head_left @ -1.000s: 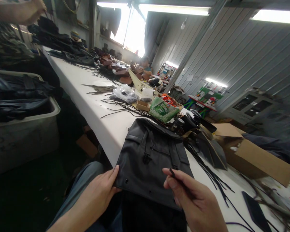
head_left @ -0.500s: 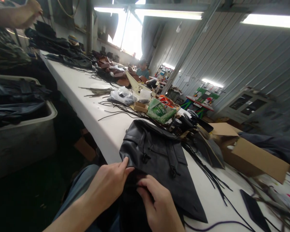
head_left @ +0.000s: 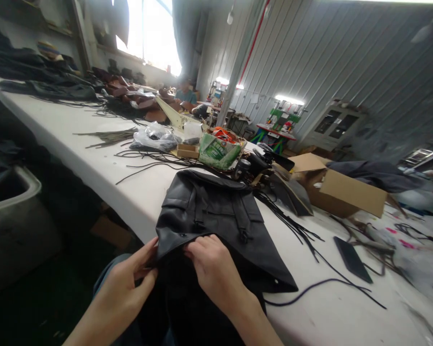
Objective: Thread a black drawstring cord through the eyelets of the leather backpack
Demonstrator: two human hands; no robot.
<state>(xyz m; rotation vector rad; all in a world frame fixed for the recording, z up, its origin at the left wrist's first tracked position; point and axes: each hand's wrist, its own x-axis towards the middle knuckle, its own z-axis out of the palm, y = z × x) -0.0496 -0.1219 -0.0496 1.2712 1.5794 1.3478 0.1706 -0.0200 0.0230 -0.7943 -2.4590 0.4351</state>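
Observation:
A black leather-look bag [head_left: 220,211] with two buckled straps lies on the white table, its open edge hanging toward my lap. My left hand [head_left: 130,281] pinches the bag's left corner between thumb and fingers. Closer to the middle, my right hand [head_left: 218,269] grips the front edge, with its fingertips curled over the rim and partly hidden. Small metal snaps show near the edge on the left and at the right corner. Dark cords [head_left: 292,221] lie to the right of the bag.
A green bag of orange items [head_left: 220,149], a clear plastic bag [head_left: 157,137] and a cardboard box [head_left: 346,187] stand on the table [head_left: 90,163]. A phone-like black slab [head_left: 352,259] lies right. A pale bin [head_left: 29,187] is left. A person [head_left: 185,93] sits at the far end.
My view has swung right. My right hand has moved up onto the bag's front edge, and my left hand has shifted to its left corner. The other person's arm has left view.

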